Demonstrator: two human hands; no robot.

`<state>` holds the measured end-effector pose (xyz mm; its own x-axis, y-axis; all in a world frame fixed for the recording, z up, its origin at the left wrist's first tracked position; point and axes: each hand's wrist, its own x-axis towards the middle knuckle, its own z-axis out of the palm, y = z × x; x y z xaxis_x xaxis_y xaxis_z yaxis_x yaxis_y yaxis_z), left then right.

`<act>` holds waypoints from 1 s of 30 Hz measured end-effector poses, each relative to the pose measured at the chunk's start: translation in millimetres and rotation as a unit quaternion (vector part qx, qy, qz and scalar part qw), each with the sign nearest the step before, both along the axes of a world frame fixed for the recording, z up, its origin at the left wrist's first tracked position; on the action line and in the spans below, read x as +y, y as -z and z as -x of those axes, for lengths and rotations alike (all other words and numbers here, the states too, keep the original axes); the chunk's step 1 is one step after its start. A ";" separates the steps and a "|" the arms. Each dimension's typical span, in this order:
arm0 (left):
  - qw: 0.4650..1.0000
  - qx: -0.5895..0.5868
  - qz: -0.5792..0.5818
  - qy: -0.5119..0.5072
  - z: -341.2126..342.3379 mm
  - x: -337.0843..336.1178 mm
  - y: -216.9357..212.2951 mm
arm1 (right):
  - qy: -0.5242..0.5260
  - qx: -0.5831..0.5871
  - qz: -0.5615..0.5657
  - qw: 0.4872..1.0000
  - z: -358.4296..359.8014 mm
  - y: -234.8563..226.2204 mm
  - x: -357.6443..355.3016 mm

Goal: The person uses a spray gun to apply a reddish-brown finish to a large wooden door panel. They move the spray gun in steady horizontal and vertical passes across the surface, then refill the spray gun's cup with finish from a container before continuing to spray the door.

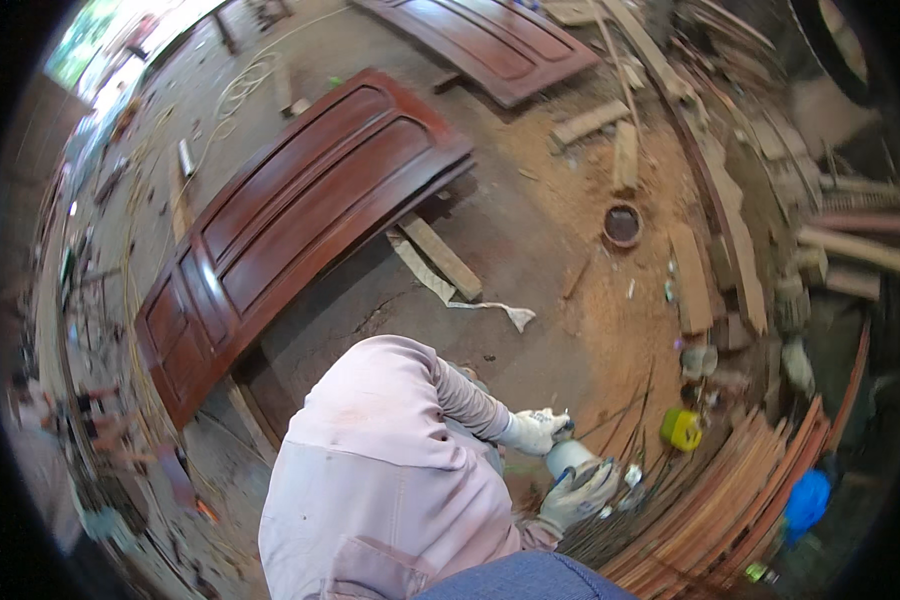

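My right hand (584, 492), in a white and grey work glove, is wrapped round a pale, whitish container (568, 457) low in front of me. Also gloved, my left hand (536, 431) reaches in from a pink sleeve to the container's far edge. Its fingers are closed near something small and dark, and what they grip is too small to tell. Beside my right hand, on the floor, lie small whitish and shiny items (632, 476), partly blurred.
A glossy red-brown panelled door (310, 215) rests on wooden blocks (438, 255); a second door (500, 45) lies behind it. To the right are a round bowl (622, 225), a yellow-green container (681, 429), stacked wood strips (730, 500), a blue bag (807, 502) and sawdust.
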<state>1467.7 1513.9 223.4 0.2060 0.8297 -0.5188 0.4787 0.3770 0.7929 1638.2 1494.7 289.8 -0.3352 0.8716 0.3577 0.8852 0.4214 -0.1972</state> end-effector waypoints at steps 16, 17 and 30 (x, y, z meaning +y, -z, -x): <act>0.969 -0.193 0.112 -0.109 -113.9 89.4 82.1 | 0.377 0.106 0.124 0.912 -131.1 72.5 -76.8; 0.966 -0.201 0.117 -0.114 -125.5 101.8 78.8 | 0.381 0.098 0.111 0.913 -140.1 70.3 -70.9; 0.970 -0.237 0.013 -0.053 -299.6 228.7 81.3 | 0.341 0.249 0.201 0.884 -308.5 19.2 108.6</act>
<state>1767.3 1742.6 142.1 0.3405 0.8475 -0.4073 0.0201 0.4265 0.9043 1946.7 1603.2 270.7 0.4284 0.9007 -0.0726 0.6669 -0.3694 -0.6472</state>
